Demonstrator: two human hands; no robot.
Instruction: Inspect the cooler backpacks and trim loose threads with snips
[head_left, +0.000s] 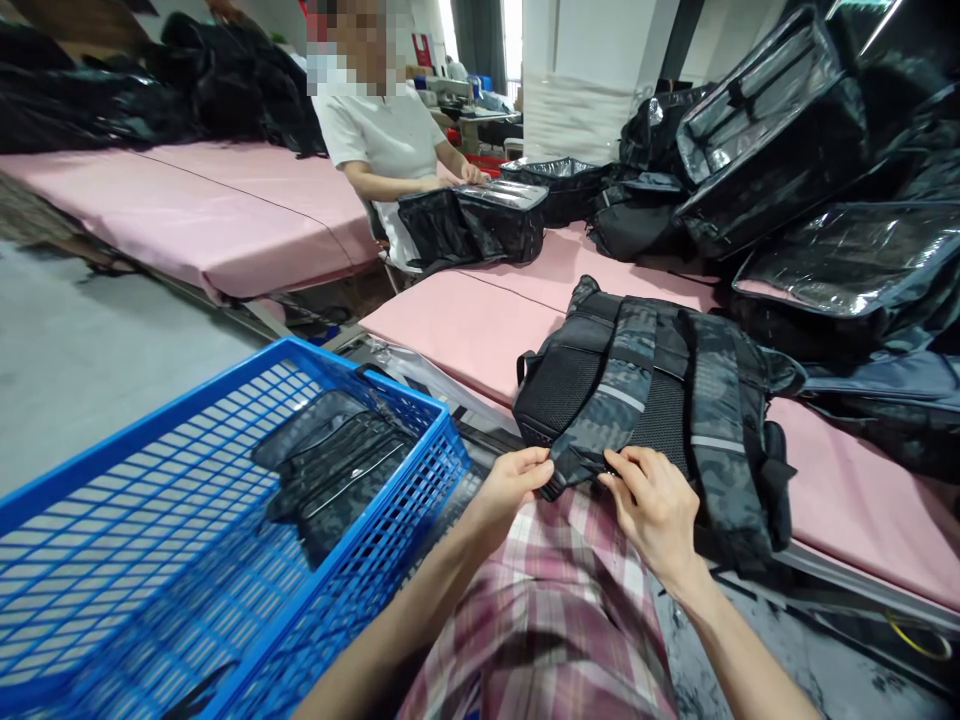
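Note:
A dark camouflage backpack (667, 370) lies on the pink-covered table in front of me, its shoulder straps facing up. Each strap carries a pale reflective band. My left hand (517, 480) pinches the lower end of the nearer shoulder strap (592, 430) at the table's edge. Close by on the right, my right hand (649, 500) has thumb and fingers closed on the same strap end. What small part sits between the right fingertips is mostly hidden.
A blue plastic crate (442, 430) with a folded dark bag (337, 470) inside stands at my left. Silver-lined bags (765, 120) are piled at the right. Across the pink table (480, 310), a person in a white shirt (382, 130) handles another bag (502, 220).

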